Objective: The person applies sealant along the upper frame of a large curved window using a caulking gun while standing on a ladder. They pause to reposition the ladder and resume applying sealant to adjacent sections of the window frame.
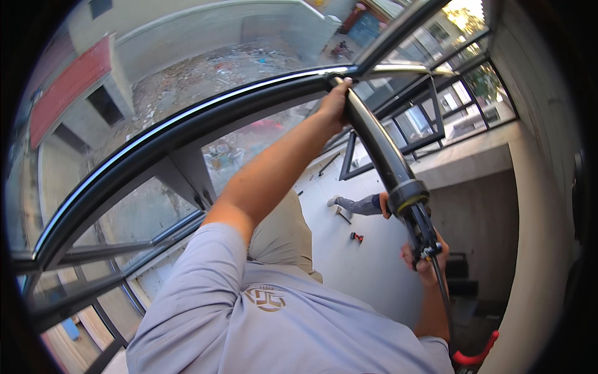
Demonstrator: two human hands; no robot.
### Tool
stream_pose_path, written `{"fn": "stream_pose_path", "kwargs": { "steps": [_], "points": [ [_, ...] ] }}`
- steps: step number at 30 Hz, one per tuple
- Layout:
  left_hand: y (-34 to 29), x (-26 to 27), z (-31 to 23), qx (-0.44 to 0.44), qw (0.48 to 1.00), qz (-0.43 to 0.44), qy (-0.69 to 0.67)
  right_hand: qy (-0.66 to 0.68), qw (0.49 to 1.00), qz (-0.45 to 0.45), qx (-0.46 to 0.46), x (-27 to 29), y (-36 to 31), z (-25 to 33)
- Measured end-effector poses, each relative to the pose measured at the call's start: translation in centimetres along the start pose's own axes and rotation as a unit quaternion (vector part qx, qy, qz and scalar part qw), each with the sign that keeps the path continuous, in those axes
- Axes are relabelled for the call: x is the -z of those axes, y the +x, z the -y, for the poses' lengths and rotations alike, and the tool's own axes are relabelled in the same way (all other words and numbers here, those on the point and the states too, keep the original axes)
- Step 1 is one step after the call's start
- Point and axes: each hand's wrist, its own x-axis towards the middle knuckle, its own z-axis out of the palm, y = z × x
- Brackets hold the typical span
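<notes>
A long caulking gun (381,146) with a dark, shiny barrel slants across the view. My left hand (337,103) is closed around its front end, with the thumb near the tip. That tip meets the black window frame (205,111) at a corner where bars join. Around the handle and trigger at the rear, my right hand (426,260) is closed; the mechanism hides some of its fingers. A thin metal rod (443,290) runs back from the gun toward a red hooked end (478,356) at the lower right.
Far below on the pale floor (349,268) lies a red and black power drill (356,237). Another person's leg (358,206) shows near it, partly behind the gun. An opened window sash (398,149) juts inward. Beyond the glass is rubble-strewn ground (205,71).
</notes>
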Motion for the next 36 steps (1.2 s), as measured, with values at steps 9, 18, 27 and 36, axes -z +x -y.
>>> {"fn": "stream_pose_path", "kwargs": {
  "steps": [9, 18, 27, 36],
  "points": [
    [-6.4, 0.6, 1.7, -0.207, 0.938, -0.035, 0.276, 0.084, 0.984, -0.091, 0.130, -2.7, -0.4, -4.5],
    [-14.0, -7.4, 2.7, -0.558, 0.482, 0.409, 0.537, 0.167, 0.976, -0.112, 0.089, -0.6, -7.5, -3.0],
    [-17.5, -5.3, 8.8, -0.416, 0.498, 0.513, 0.562, 0.185, 0.973, -0.133, -0.042, -1.5, -12.6, -2.5],
    [-18.2, -4.4, 9.1, -0.429, 0.506, 0.486, 0.569, 0.207, 0.972, -0.100, -0.039, -0.9, -12.7, -2.5]
  ]
}}
